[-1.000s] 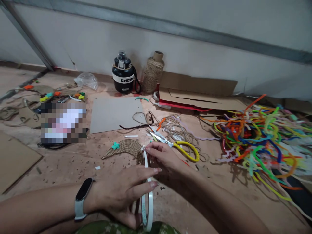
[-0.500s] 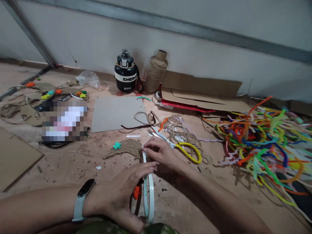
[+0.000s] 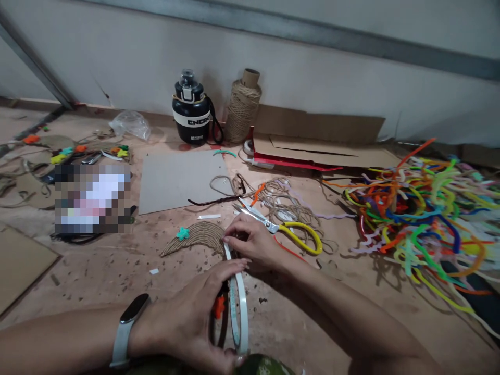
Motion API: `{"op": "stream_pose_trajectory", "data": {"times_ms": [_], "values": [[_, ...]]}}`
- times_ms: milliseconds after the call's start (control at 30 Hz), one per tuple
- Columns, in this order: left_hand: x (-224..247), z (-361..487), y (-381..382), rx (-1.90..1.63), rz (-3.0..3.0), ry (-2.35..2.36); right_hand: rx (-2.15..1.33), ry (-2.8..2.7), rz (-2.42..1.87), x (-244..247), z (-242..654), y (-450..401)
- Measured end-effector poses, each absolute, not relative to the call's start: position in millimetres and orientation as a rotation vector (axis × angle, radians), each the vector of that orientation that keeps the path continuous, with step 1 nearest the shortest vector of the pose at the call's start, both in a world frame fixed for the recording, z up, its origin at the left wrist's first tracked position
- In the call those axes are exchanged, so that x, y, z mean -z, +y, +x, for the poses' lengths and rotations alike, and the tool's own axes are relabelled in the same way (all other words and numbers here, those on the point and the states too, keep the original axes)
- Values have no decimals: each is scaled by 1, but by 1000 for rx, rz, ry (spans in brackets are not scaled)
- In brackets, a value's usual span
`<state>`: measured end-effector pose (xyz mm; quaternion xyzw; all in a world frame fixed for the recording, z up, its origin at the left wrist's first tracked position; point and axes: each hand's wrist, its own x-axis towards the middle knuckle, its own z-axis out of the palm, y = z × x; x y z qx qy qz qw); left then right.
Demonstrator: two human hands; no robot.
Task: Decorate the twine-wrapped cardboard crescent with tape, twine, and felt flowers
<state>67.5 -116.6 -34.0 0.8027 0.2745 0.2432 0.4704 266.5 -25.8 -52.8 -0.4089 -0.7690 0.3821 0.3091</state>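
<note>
My left hand point(image 3: 187, 315) is closed around a roll of white double-sided tape point(image 3: 242, 307), thumb below and fingers above. With thumb and fingertips pinched, my right hand point(image 3: 253, 242) grips the free end of the tape close to the right end of a twine-covered crescent point(image 3: 201, 237). A turquoise pipe-cleaner flower point(image 3: 182, 233) sits on the crescent's left part. An orange fuzzy piece point(image 3: 219, 307) shows between my left hand and the roll, partly hidden. Yellow-handled scissors point(image 3: 300, 237) lie just beyond my right hand, blades partly apart.
Loose twine point(image 3: 289, 203) lies behind the scissors, and a pile of colourful pipe cleaners point(image 3: 425, 224) spreads at right. Grey cardboard point(image 3: 175, 182), a black bottle point(image 3: 191, 114), a twine spool point(image 3: 244, 107) and a flattened box point(image 3: 312, 148) stand or lie farther back. A blurred phone-like screen point(image 3: 94, 200) is at left.
The camera view has shifted slightly, moving the background leftward and up. Both hands keep their hold on the tape with little visible movement. A red strand now shows beside my right wrist.
</note>
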Motion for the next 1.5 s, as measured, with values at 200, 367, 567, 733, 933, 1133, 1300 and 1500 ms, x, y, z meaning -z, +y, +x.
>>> {"op": "stream_pose_trajectory", "data": {"times_ms": [200, 367, 567, 733, 933, 1133, 1300, 1500], "values": [[33, 68, -116, -588, 1984, 687, -912, -2073, -1069, 57, 267, -26], [29, 68, -115, -552, 1970, 706, -880, -2085, -1030, 59, 267, -25], [32, 68, -114, -539, 1951, 710, -902, -2073, -1037, 61, 267, -24], [35, 67, -113, -519, 1927, 706, -912, -2070, -1048, 60, 267, -24], [32, 66, -113, -478, 1898, 720, -927, -2072, -1058, 60, 267, -24], [28, 68, -112, -483, 1870, 715, -924, -2074, -1044, 59, 267, -24], [31, 69, -113, -514, 1916, 720, -894, -2101, -1061, 59, 267, -23], [33, 69, -111, -510, 1899, 709, -856, -2116, -1099, 59, 266, -23]]}}
